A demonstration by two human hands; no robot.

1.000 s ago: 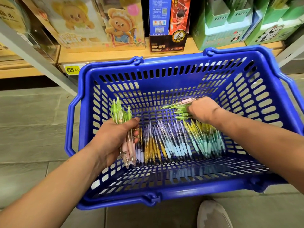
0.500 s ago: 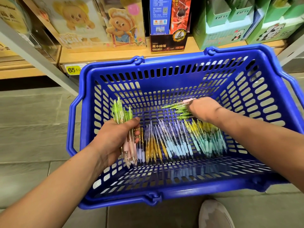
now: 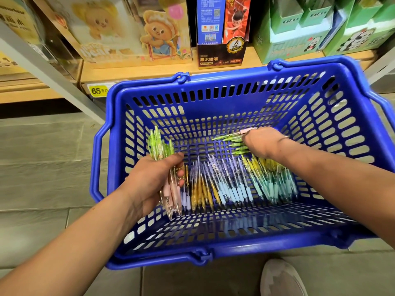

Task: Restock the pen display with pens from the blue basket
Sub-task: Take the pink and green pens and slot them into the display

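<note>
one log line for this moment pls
left hand: grips pen bundle | right hand: grips green pens | loose pens: in basket

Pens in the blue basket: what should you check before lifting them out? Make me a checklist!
1. Grip of left hand on its pen bundle: ok.
2. Grip of right hand on the green pens: ok.
3. Way up past the blue basket rim: ok, nothing over it.
4. More loose pens on the basket floor: ok.
5. Room in the pen display: cannot tell, out of view.
</note>
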